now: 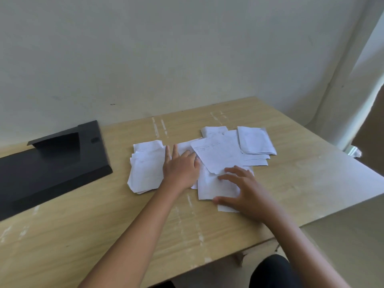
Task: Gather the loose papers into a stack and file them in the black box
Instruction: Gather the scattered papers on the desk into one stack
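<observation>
— Item: loose papers [218,156]. Legible text?
— Faint marks, too blurred to read.
— Hands?
— My left hand [180,169] lies flat, fingers spread, on the sheets; my right hand [239,190] rests splayed on them. Black box [52,163] sits left of both, on the desk [124,225].

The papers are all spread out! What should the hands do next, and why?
Probably sweep the left hand and right hand together, bunching the papers into one stack. Both hands lie flat on sheets fanned across the wooden table, and the black box holds none in view.
</observation>
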Demonstrator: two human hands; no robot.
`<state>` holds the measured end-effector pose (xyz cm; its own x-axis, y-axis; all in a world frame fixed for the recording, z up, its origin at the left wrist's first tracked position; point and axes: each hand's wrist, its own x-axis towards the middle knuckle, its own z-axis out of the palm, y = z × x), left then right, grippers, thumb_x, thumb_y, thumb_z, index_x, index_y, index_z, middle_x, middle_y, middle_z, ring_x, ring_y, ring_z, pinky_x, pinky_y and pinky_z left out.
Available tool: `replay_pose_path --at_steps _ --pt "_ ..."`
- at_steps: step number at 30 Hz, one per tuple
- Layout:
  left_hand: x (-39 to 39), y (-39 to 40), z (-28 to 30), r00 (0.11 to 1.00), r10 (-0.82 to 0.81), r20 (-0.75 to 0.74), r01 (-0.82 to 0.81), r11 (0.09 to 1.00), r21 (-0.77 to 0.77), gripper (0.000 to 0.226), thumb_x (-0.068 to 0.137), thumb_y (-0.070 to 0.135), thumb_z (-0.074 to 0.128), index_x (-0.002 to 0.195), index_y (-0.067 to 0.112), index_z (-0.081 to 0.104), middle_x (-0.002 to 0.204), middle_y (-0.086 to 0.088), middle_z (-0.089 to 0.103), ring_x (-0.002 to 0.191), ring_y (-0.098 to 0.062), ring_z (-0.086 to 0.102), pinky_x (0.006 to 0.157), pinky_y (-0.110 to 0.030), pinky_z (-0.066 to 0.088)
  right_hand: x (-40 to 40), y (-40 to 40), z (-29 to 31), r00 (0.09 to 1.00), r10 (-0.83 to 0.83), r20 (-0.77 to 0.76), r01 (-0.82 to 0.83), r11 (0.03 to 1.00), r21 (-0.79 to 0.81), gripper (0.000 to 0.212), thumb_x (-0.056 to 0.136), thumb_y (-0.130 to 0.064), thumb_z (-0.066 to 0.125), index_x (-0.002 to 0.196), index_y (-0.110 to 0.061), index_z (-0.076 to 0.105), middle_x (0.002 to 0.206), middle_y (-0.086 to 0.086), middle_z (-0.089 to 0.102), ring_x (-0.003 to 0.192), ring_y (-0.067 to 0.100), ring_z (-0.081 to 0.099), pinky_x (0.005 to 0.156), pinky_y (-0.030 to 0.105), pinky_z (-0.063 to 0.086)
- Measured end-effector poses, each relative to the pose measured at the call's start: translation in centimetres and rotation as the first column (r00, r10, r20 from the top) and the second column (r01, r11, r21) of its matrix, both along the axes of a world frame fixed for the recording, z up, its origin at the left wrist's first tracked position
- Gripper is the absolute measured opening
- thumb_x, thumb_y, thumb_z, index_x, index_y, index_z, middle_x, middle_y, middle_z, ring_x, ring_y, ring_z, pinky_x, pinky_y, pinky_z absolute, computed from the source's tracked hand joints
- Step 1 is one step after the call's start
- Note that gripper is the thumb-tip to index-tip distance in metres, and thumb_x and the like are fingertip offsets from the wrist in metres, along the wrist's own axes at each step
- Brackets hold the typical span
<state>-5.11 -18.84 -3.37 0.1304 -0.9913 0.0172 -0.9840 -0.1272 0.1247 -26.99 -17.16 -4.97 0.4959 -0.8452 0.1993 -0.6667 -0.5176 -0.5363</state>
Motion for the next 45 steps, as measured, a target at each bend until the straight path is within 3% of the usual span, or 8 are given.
replay_pose_path --at_steps 7,11,20,24,30,35,42,45 --pt "-1.9 3.1 0.2 0.991 0.109 -0.083 -0.116 0.991 -0.074 0.073 0.103 0.058 0.02 0.157 0.009 0.024 0.165 -0.019 0.022 0.156 -0.031 0.0 0.125 -0.046 -0.006 -1.7 -4.1 0.4 0.948 -0.22 0.23 0.239 0.969 -0.058 0.045 0.088 -0.053 0.059 0.125 -0.027 0.063 0.143 0.0 0.051 0.137 0.017 0.037 0.11 0.035 0.033" --pt "-4.0 3.8 -1.1 0.988 0.116 -0.105 -0.123 0.99 -0.068 0.077 0.1 0.063 0.024 0.159 0.014 0.019 0.166 -0.019 0.02 0.156 -0.035 -0.002 0.125 -0.046 -0.008 -4.9 -9.6 0.5 0.924 -0.382 -0.031 0.382 0.924 -0.012 0.047 0.098 -0.051 0.045 0.142 -0.033 0.048 0.155 0.016 0.035 0.144 0.034 0.027 0.117 0.048 0.021" --pt "-6.4 1.5 -2.2 0.951 0.27 -0.15 -0.274 0.962 -0.011 0.061 0.106 0.038 0.022 0.162 0.015 0.01 0.168 -0.02 0.0 0.154 -0.042 -0.011 0.124 -0.05 -0.009 -5.9 -8.3 -0.2 0.952 -0.293 0.087 0.297 0.954 -0.034 0.019 0.091 -0.023 0.06 0.105 -0.027 0.072 0.126 -0.001 0.062 0.122 0.021 0.052 0.091 0.033 0.042" --pt "-6.2 1.2 -2.0 0.929 0.276 -0.247 -0.291 0.956 -0.025 0.056 0.104 0.032 0.023 0.159 0.023 0.019 0.167 -0.017 0.014 0.154 -0.041 -0.005 0.124 -0.051 -0.008 -5.9 -9.0 0.1 0.835 -0.454 0.311 0.46 0.886 0.058 0.03 0.093 -0.025 0.059 0.12 -0.015 0.067 0.134 0.005 0.058 0.127 0.024 0.049 0.093 0.03 0.038" --pt "-5.0 -1.2 -1.6 0.892 0.316 -0.322 -0.341 0.94 -0.023 0.067 0.1 0.06 0.025 0.157 0.026 0.027 0.165 -0.009 0.022 0.154 -0.037 0.002 0.124 -0.051 -0.004 -5.5 -10.1 -0.6 0.839 -0.543 0.032 0.542 0.84 0.039 0.061 0.092 -0.047 0.054 0.133 -0.003 0.052 0.146 0.014 0.045 0.138 0.031 0.034 0.115 0.047 0.03" --pt "-6.0 -1.8 -1.6 0.897 0.238 -0.373 -0.288 0.954 -0.084 0.047 0.098 0.032 0.022 0.128 0.022 0.057 0.148 0.0 0.046 0.148 -0.042 0.015 0.123 -0.053 0.001 -5.5 -10.3 -1.0 0.867 -0.497 -0.042 0.498 0.867 0.002 0.065 0.092 -0.055 0.047 0.143 -0.016 0.044 0.153 0.0 0.041 0.149 0.023 0.023 0.123 0.045 0.01" --pt "-5.8 -0.3 -0.8 0.45 0.092 -0.888 -0.53 0.829 -0.182 0.057 0.1 0.023 0.028 0.154 0.037 0.033 0.155 0.013 0.043 0.145 -0.012 0.037 0.117 -0.041 0.031 -5.7 -10.2 -0.4 0.818 -0.545 0.182 0.539 0.838 0.084 0.06 0.093 -0.043 0.054 0.144 -0.012 0.045 0.144 0.009 0.053 0.136 0.029 0.042 0.117 0.05 0.027" --pt "-6.0 -0.7 -0.6 0.436 0.108 -0.894 -0.553 0.815 -0.172 0.049 0.102 0.045 0.028 0.142 0.027 0.051 0.142 0.009 0.057 0.134 -0.018 0.05 0.106 -0.035 0.039 -5.7 -10.1 -0.5 0.826 -0.534 0.183 0.526 0.845 0.093 0.06 0.089 -0.041 0.06 0.141 -0.015 0.047 0.141 0.007 0.054 0.136 0.026 0.042 0.116 0.049 0.028"
